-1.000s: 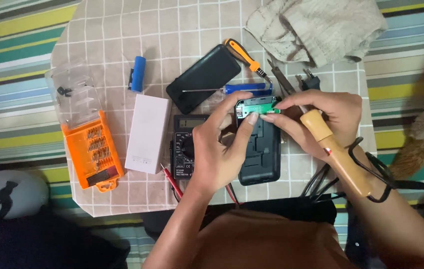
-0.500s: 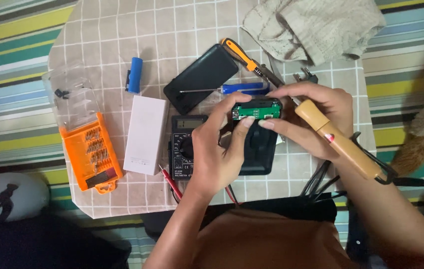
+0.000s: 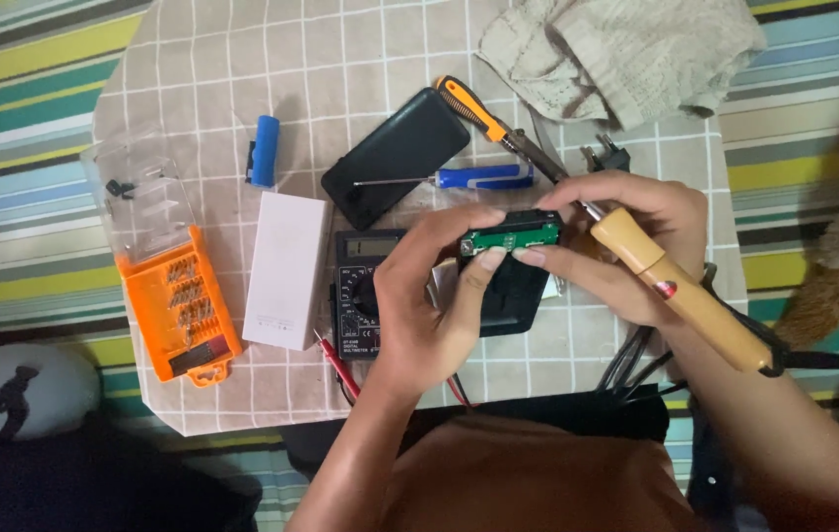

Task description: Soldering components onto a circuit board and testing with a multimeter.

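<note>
My left hand pinches a small green circuit board with thumb and fingers, holding it above a black multimeter. My right hand grips a soldering iron with a wooden handle, its metal tip pointing up-left past the board's right end; the fingertips of this hand also touch the board's lower edge. A black casing piece lies under both hands.
On the checked mat lie a black flat case, a white power bank, a blue cylindrical cell, a blue-handled screwdriver, an orange-handled screwdriver, an orange bit set and a beige cloth.
Both hands with the board and iron have shifted slightly up and left over the multimeter; the iron's handle tilts lower to the right. The other items lie as before.
</note>
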